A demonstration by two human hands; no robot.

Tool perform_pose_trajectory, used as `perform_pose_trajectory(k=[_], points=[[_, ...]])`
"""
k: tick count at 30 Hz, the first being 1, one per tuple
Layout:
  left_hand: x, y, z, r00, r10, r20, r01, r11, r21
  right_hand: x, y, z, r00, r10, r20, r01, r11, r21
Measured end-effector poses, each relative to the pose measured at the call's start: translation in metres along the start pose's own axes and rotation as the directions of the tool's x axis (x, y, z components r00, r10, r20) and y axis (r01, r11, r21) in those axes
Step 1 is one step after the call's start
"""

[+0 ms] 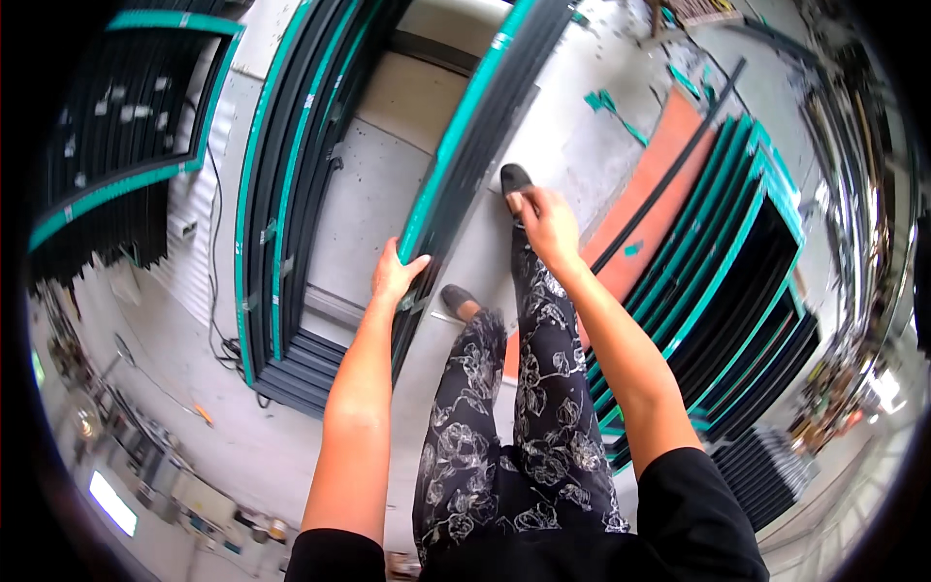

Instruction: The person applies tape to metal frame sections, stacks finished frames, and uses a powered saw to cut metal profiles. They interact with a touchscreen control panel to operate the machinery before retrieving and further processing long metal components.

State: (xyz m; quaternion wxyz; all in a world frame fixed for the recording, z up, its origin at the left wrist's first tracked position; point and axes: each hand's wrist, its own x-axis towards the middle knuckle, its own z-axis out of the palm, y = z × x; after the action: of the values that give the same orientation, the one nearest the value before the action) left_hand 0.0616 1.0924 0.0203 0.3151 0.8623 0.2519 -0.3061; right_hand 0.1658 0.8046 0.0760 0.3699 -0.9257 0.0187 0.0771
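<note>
My left hand (pixel 396 276) grips the near side bar of a dark window-like frame (pixel 475 116) with green film along its edge. The thumb lies on one side of the bar and the fingers go round the other. This frame leans at the front of a stack of similar dark frames (pixel 291 194). My right hand (pixel 551 229) hangs in front of me, above my forward shoe (pixel 514 177), apart from the frame. Its fingers are closed in a pinch; whatever they may hold is too small to make out.
To the right stand more green-edged frames (pixel 747 252), beside an orange-red sheet (pixel 645 184) with a long dark bar (pixel 669 165) across it. Another frame stack (pixel 126 116) is at the far left. Green film scraps (pixel 611 107) and a black cable (pixel 215 223) lie on the floor.
</note>
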Motion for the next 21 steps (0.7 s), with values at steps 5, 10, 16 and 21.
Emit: perform_pose_trajectory(k=[5, 10, 16, 21], points=[[-0.042, -0.037, -0.004, 0.998, 0.002, 0.064, -0.008, 0.996, 0.084, -0.178, 0.094, -0.054, 0.907, 0.358, 0.223, -0.323, 0.929, -0.180], [-0.063, -0.064, 0.000, 0.993, -0.111, 0.052, 0.092, 0.957, 0.273, -0.309, 0.105, -0.077, 0.726, 0.570, 0.386, -0.490, 0.821, -0.292], [-0.039, -0.010, 0.010, 0.940, -0.339, -0.046, 0.324, 0.838, 0.438, -0.299, 0.083, -0.082, 0.747, 0.590, 0.308, -0.518, 0.806, -0.287], [-0.014, 0.040, -0.007, 0.981, -0.193, -0.032, 0.192, 0.927, 0.322, -0.269, 0.098, -0.095, 0.646, 0.621, 0.443, -0.501, 0.783, -0.368]])
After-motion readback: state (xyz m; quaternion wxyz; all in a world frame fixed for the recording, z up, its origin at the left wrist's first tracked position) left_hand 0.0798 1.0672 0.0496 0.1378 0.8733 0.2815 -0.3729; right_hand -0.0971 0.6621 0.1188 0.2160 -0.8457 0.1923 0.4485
